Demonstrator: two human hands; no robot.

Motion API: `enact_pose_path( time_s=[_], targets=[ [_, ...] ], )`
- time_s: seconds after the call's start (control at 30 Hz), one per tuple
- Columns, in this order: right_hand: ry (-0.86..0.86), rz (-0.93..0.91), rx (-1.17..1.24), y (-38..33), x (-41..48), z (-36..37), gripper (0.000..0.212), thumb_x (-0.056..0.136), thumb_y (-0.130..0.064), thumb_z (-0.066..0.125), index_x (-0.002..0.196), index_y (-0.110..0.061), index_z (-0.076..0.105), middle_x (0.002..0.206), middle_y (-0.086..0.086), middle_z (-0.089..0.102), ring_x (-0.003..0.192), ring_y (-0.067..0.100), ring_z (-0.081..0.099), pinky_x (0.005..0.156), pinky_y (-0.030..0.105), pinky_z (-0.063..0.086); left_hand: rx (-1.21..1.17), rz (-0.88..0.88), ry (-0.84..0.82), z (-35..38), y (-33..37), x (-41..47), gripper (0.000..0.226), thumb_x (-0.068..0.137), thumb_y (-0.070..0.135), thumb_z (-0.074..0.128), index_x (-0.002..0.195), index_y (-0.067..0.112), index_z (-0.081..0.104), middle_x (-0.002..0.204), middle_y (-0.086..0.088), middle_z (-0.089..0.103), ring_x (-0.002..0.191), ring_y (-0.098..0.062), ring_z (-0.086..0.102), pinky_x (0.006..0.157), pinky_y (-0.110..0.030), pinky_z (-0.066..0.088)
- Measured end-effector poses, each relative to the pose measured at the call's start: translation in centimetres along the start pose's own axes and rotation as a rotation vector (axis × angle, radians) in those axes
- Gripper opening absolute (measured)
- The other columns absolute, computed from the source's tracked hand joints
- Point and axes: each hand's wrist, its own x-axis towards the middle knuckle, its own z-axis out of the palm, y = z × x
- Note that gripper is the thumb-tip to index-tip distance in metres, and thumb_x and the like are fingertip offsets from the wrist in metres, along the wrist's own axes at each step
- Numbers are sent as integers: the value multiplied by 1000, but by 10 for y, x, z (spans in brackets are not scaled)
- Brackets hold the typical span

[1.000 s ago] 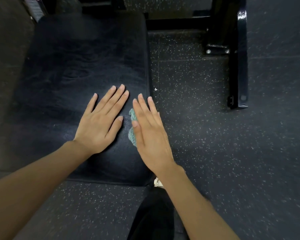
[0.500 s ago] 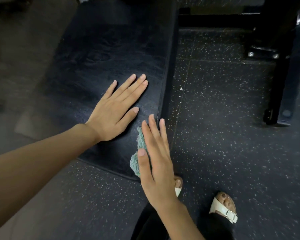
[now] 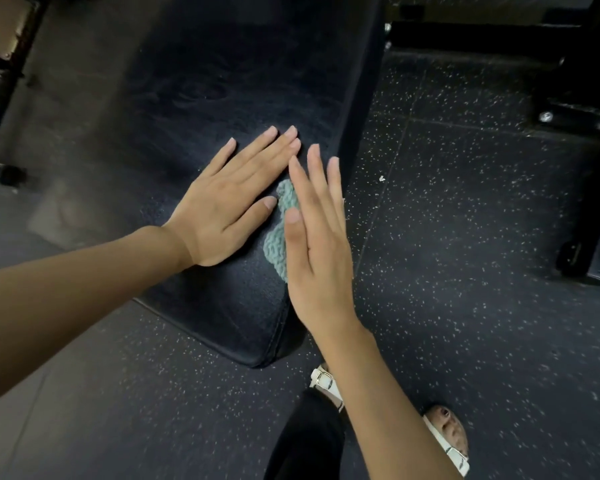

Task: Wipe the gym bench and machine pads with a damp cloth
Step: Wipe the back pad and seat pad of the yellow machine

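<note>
A black padded gym bench (image 3: 222,81) runs from the near centre up and away. My left hand (image 3: 229,202) lies flat on its pad, fingers straight and together. Beside it, at the pad's right edge, my right hand (image 3: 317,244) presses a teal knitted cloth (image 3: 278,247) onto the pad with straight fingers. Most of the cloth is hidden under that hand; only its left side shows. The two hands almost touch at the fingertips.
Dark speckled rubber floor (image 3: 465,289) surrounds the bench. A black metal machine frame (image 3: 579,168) with bolts stands at the right and across the top. More equipment (image 3: 0,81) sits at the far left. My feet in white sandals (image 3: 447,438) are at the bottom.
My right hand slid the cloth forward along the pad's right edge until it lay beside my left hand. The view shifted, so the bench's near end now shows.
</note>
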Motion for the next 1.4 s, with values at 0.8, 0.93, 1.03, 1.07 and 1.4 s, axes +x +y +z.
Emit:
enact_pose_path(
  time_s=[0.8,0.93,1.03,1.07,1.4],
  targets=[
    [25,80,-67,-7,-1,6,52,108,-21,28,156,-12,11,165,-3,-5,151,8,-11,124,43,8,31,-28,-18,0,0,5,59,103,34,25,158,13,16,166,2,11,154,-14,5,124,-43,3],
    [46,87,-74,-5,20,1,53,108,-24,27,157,-11,10,166,-1,-4,151,8,-9,123,45,11,29,-28,-12,1,0,5,59,104,34,25,158,13,16,166,2,12,153,-13,5,124,-42,3],
    [67,121,-45,-7,7,3,57,107,-29,28,157,-12,4,166,-1,-7,151,7,-7,124,41,12,39,-27,-14,0,0,5,59,103,34,25,158,14,16,166,3,12,153,-13,5,124,-38,1],
    [64,135,-31,-9,-1,4,60,106,-32,28,157,-14,2,166,-2,-8,151,6,-7,124,41,12,43,-26,-18,-1,0,5,60,103,34,25,158,14,15,166,2,11,153,-13,5,123,-38,1],
    [34,108,-81,-18,-43,16,55,106,-28,26,155,-18,2,165,-7,-9,152,11,-5,122,46,19,42,-38,-35,-2,1,7,62,102,35,26,158,11,16,166,-1,12,154,-16,7,124,-44,5]
  ],
)
